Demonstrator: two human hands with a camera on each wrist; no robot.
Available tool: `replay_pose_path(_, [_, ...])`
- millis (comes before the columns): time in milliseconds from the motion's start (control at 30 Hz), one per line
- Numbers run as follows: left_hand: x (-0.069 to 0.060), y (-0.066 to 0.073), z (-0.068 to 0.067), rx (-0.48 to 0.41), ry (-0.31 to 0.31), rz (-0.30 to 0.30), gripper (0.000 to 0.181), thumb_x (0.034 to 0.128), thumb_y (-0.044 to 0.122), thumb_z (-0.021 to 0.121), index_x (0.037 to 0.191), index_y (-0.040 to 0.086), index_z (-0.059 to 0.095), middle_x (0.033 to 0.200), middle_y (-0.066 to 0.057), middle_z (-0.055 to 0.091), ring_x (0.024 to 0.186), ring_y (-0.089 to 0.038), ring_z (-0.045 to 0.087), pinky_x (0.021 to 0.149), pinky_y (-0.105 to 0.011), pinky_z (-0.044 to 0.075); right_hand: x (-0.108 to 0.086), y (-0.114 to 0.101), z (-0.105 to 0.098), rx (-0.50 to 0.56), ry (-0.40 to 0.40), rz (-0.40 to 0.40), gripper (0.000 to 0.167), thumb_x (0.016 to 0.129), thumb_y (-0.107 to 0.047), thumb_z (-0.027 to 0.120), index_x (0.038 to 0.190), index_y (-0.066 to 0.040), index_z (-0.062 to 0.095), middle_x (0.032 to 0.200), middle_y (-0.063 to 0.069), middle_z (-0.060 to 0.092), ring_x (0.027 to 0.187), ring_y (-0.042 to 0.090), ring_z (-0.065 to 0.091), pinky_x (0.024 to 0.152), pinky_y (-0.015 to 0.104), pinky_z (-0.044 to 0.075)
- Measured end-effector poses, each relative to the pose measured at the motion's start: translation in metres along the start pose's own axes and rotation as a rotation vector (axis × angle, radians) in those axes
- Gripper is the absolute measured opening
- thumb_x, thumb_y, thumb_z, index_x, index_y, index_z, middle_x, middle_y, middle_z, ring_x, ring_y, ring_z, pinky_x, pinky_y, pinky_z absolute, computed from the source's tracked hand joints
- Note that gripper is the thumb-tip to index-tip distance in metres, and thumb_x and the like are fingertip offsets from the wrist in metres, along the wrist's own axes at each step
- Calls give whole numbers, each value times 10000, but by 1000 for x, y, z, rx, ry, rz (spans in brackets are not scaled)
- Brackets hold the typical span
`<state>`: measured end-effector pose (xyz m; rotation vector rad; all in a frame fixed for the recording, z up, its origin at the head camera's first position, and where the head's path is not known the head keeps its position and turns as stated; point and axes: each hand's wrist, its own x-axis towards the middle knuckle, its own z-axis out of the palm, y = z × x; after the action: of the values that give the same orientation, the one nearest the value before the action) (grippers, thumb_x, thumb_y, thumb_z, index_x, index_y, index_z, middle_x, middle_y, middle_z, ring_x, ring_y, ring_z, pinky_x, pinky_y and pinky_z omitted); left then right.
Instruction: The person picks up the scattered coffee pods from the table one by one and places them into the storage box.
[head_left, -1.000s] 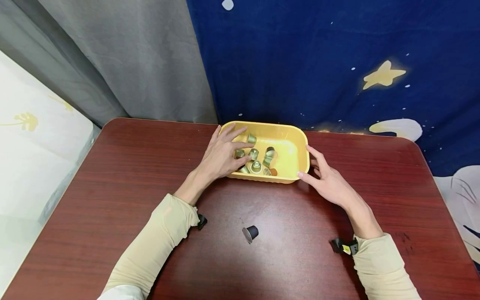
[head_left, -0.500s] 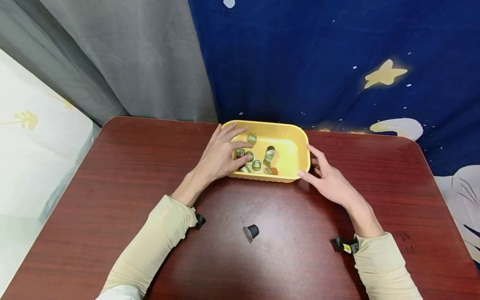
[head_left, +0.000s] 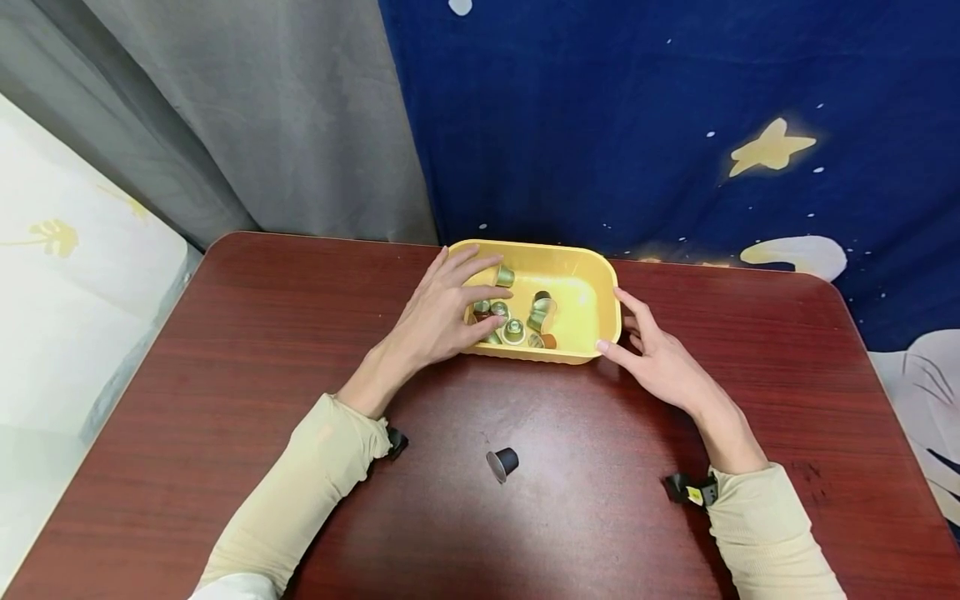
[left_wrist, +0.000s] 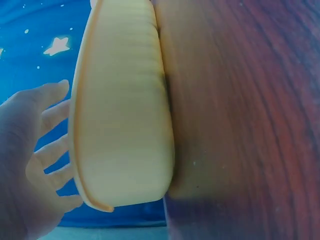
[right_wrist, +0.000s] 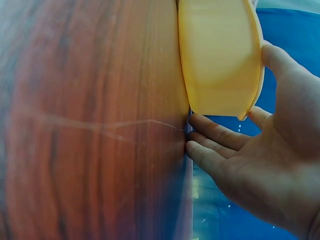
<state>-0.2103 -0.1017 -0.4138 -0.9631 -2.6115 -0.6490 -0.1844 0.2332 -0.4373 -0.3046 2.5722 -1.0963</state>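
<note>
My left hand [head_left: 441, 310] reaches over the left end of a yellow plastic bin [head_left: 579, 359], its fingers spread over the inside. Small coffee capsules lie under and beside these fingers, including a green one [head_left: 513, 332] standing near the front wall. The left thumb tip is close to the capsules; contact is hard to tell. At the bin's right end, my right hand [head_left: 663, 362] touches the rim with thumb and index finger. In the right wrist view its other fingers [right_wrist: 205, 157] are loosely bent low beside the bin. A black capsule [head_left: 507, 462] lies on its side on the table in front.
Inside the bin are more green capsules [head_left: 537, 320], an orange one [head_left: 549, 342] and a dark one [head_left: 542, 297]. The reddish-brown table [head_left: 300, 333] has its back edge just behind the bin. Grey and blue curtains [head_left: 585, 125] hang beyond it.
Under the left hand a green capsule has shifted a little to the left, and a brown one now shows by the thumb. The right hand, bin and black capsule stay put.
</note>
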Motion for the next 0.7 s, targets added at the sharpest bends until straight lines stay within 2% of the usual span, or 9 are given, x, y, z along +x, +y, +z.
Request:
replay_pose_path(267, [-1,11,-9,-28,7,126,296,850,340,775,1112,202,773,1418,-79,554,1421,-333,363,1164,-600,170,-1,0,-1,-3,-3,4,864,938,-553,604,1586,-398,53,1480,222,422,1367,409,419,1103,558,333])
replay_pose_path(400, [-5,18,-12,-40,15,181,292,827,320,798,1093,200,777,1405,-94,564,1421,-327,365,1164,-603,164,-1,0,-1,2,-3,-2,860,942,-543,606,1587,-391,58,1480,228,421,1363,410,423,1103,553,336])
replay_pose_path(567, [-10,23,-17,-12,-18,193,299,832,373,795,1096,235,773,1424,-86,546,1432,-316,347,1184,-578,106,-1,0,-1,2,-4,-1,858,943,-541,604,1588,-390,58,1482,234,415,1364,408,423,1103,547,338])
replay_pose_path(700, [-11,25,-20,-8,-19,195,311,837,373,793,1115,237,767,1436,-83,536,1437,-307,341,1186,-568,115,-1,0,-1,0,-7,2,859,943,-552,598,1587,-395,52,1486,235,410,1365,414,419,1104,553,334])
